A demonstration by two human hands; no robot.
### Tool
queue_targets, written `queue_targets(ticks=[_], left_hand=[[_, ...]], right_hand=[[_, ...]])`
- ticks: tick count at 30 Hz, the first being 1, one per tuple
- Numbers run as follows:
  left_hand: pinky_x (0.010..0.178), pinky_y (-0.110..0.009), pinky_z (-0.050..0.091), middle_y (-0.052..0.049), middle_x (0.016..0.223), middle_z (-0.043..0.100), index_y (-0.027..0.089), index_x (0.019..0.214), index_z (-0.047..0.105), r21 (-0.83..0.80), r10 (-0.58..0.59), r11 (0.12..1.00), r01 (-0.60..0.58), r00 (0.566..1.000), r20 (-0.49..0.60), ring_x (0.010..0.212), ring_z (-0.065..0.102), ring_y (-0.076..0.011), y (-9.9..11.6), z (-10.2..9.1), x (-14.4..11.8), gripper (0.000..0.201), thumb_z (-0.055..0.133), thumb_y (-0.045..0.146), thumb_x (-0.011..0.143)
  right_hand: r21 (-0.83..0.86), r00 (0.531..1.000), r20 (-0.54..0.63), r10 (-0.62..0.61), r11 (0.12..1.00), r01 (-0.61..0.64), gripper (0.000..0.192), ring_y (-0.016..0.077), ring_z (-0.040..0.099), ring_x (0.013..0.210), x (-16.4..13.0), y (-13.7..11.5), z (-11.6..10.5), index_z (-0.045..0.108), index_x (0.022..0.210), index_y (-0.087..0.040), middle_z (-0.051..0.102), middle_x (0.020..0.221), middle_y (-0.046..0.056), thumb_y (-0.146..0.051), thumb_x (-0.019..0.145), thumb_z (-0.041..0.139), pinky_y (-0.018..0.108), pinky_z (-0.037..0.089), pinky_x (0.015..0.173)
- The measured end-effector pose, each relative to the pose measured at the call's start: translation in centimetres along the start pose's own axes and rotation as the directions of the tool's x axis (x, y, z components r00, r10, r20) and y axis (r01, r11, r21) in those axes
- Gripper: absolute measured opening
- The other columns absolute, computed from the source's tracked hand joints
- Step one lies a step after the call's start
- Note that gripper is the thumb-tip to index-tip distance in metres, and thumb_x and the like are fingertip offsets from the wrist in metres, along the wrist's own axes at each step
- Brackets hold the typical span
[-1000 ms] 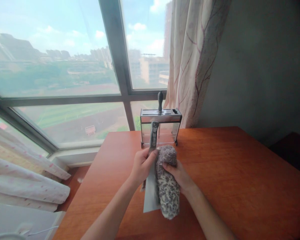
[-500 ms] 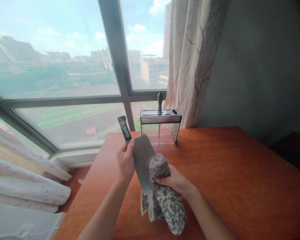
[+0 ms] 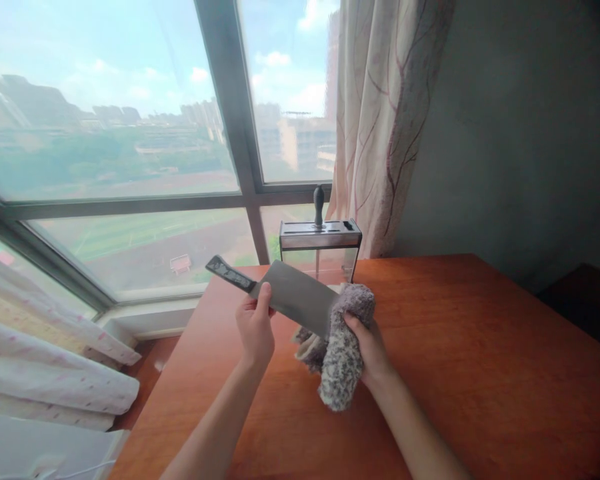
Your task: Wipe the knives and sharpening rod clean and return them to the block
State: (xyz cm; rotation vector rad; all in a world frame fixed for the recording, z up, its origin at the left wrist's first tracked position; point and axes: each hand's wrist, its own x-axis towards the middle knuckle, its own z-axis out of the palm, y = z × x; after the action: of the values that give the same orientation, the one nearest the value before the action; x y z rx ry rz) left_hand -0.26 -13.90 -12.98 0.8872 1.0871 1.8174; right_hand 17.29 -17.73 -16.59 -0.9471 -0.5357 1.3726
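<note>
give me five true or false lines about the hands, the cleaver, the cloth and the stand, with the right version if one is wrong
1. The left hand grips the cleaver near where its handle meets the blade. True.
2. The right hand holds a fluffy cloth against the blade. True.
3. The cleaver's handle points toward the right hand. False: it points away from it, up and to the left in the picture.
4. The stand is nearer the person than the cleaver. False: it is beyond the cleaver, toward the window.
5. A dark upright grip sticks up from the top of the stand. True.
</note>
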Motion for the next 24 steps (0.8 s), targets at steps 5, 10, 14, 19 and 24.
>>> queue_targets(ticks=[5, 10, 14, 19, 24], left_hand=[[0.039, -0.02, 0.024, 0.004, 0.044, 0.047, 0.016, 0.057, 0.049, 0.084, -0.121, 0.991, 0.101, 0.95, 0.288, 0.039, 0.037, -0.0058, -0.3, 0.0, -0.4, 0.04, 0.061, 0.043, 0.084], [0.038, -0.02, 0.021, 0.004, 0.039, 0.045, 0.016, 0.054, 0.046, 0.104, -0.2, 0.979, 0.175, 0.915, 0.349, 0.036, 0.034, -0.005, -0.5, 0.0, -0.2, 0.045, 0.059, 0.046, 0.085], [0.038, -0.019, 0.022, 0.007, 0.039, 0.039, 0.017, 0.055, 0.042, 0.007, -0.23, 0.97, 0.241, 0.918, 0.324, 0.037, 0.035, -0.0055, -0.7, 0.1, -0.2, 0.044, 0.064, 0.046, 0.08], [0.038, -0.019, 0.021, 0.009, 0.04, 0.032, 0.018, 0.055, 0.039, -0.056, -0.213, 0.969, 0.24, 0.93, 0.299, 0.038, 0.035, -0.0053, -0.6, 0.3, -0.2, 0.044, 0.067, 0.043, 0.078], [0.039, -0.019, 0.021, 0.007, 0.042, 0.04, 0.017, 0.055, 0.042, -0.064, -0.218, 0.967, 0.249, 0.926, 0.31, 0.038, 0.033, -0.0043, -0.6, -0.1, 0.1, 0.043, 0.066, 0.042, 0.08]], right_hand=[[0.115, 1.0, 0.001, 0.013, 0.993, -0.013, 0.034, 0.0228, 0.068, 0.076, 0.7, -1.1, -0.9, 0.068, 0.095, -0.021, 0.075, 0.085, 0.001, -0.041, 0.068, 0.075, 0.034, 0.054, 0.07], [0.079, 0.983, 0.178, 0.042, 0.995, -0.056, 0.048, 0.0278, 0.067, 0.094, 0.2, -1.5, -0.9, 0.065, 0.105, -0.025, 0.074, 0.103, 0.004, -0.048, 0.064, 0.076, 0.039, 0.053, 0.079], [0.08, 0.99, 0.141, 0.001, 0.997, -0.012, 0.054, 0.0295, 0.066, 0.098, 0.0, -1.5, -0.7, 0.065, 0.105, -0.024, 0.074, 0.102, 0.006, -0.05, 0.06, 0.079, 0.04, 0.052, 0.081], [0.073, 0.995, 0.096, -0.042, 0.997, 0.035, 0.057, 0.0302, 0.066, 0.099, 0.2, -1.3, -0.8, 0.064, 0.106, -0.022, 0.074, 0.1, 0.008, -0.055, 0.062, 0.077, 0.041, 0.052, 0.081], [0.064, 0.994, 0.105, 0.012, 0.998, -0.018, 0.062, 0.0309, 0.066, 0.098, 0.4, -0.8, -1.2, 0.063, 0.108, -0.023, 0.073, 0.106, 0.009, -0.063, 0.062, 0.073, 0.042, 0.052, 0.078]])
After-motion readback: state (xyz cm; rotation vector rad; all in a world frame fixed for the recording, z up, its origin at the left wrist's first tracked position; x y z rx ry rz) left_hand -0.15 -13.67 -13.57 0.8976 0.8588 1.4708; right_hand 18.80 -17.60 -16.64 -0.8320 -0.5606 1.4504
